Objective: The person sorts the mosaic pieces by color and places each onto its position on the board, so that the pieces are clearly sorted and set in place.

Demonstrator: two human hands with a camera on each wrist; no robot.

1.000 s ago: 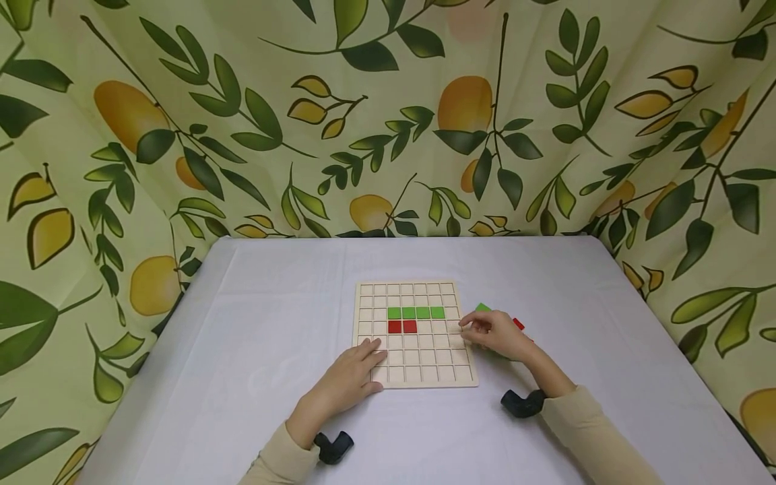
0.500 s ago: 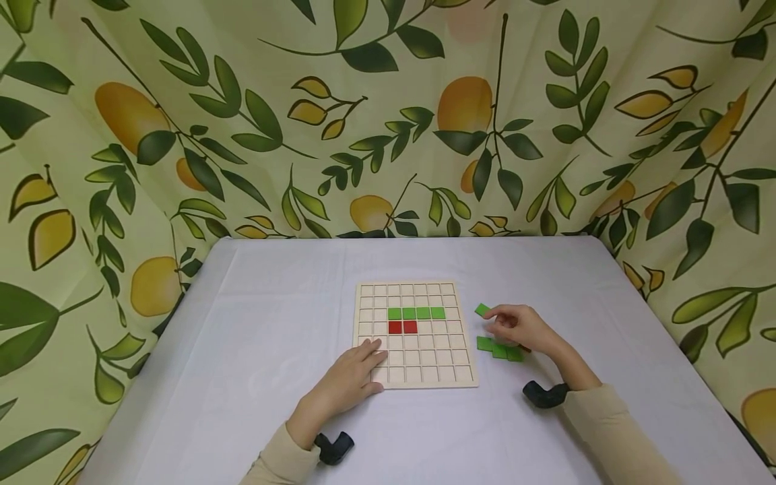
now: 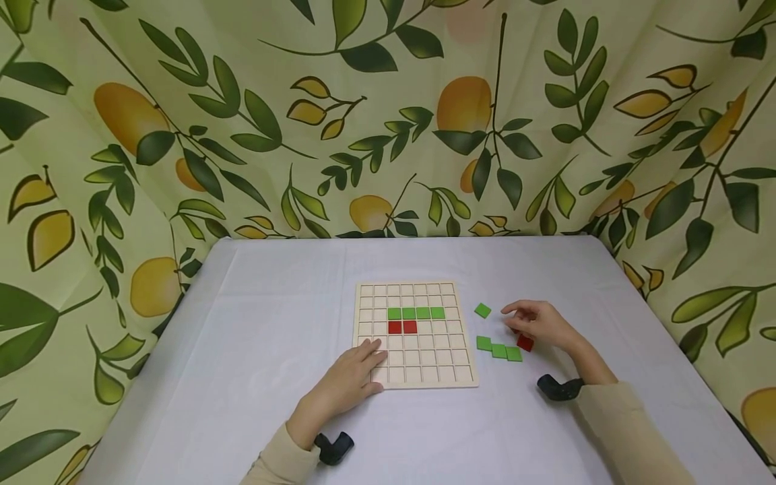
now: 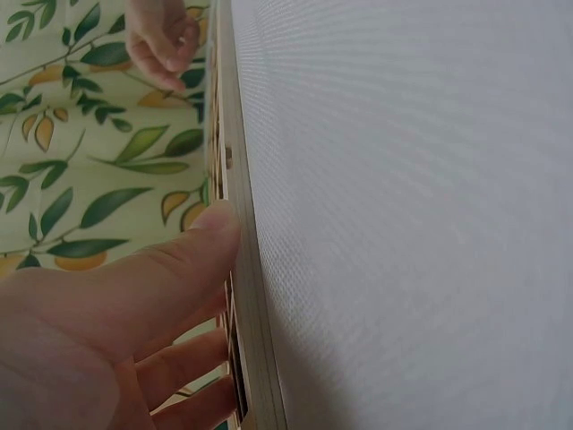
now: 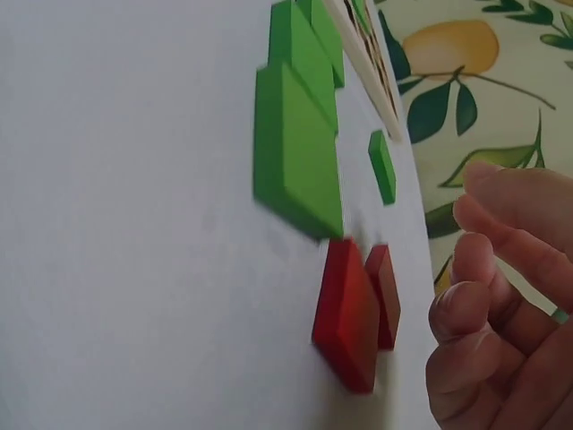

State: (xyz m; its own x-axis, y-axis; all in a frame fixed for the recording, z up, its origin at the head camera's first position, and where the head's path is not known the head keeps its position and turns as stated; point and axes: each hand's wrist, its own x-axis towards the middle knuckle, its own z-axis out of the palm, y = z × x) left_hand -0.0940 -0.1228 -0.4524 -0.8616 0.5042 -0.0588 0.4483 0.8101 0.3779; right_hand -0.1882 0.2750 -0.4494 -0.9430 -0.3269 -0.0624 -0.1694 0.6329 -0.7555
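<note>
My left hand [image 3: 341, 382] rests on the lower left corner of a wooden grid board [image 3: 427, 359]; its thumb [image 4: 183, 260] lies against the board's edge in the left wrist view. The board carries a row of several green square tiles [image 3: 416, 313], with two red tiles [image 3: 403, 327] below its left half. Off to the right, my right hand [image 3: 545, 328] hovers over two loose red tiles [image 5: 347, 318], apart from them. Its fingers are loosely bent with nothing between them. In the head view this hand partly hides the red tiles.
Several loose green tiles [image 3: 499, 351] lie in a staggered line right of the board, and a single green tile [image 3: 482, 310] sits farther back. White cloth covers the table [image 3: 273, 303]. A leaf-and-fruit patterned curtain [image 3: 388, 135] surrounds its back and sides.
My right hand has moved right, from the board's right edge past the single green tile to above the loose red tiles, uncovering the loose green ones. My left hand has stayed still.
</note>
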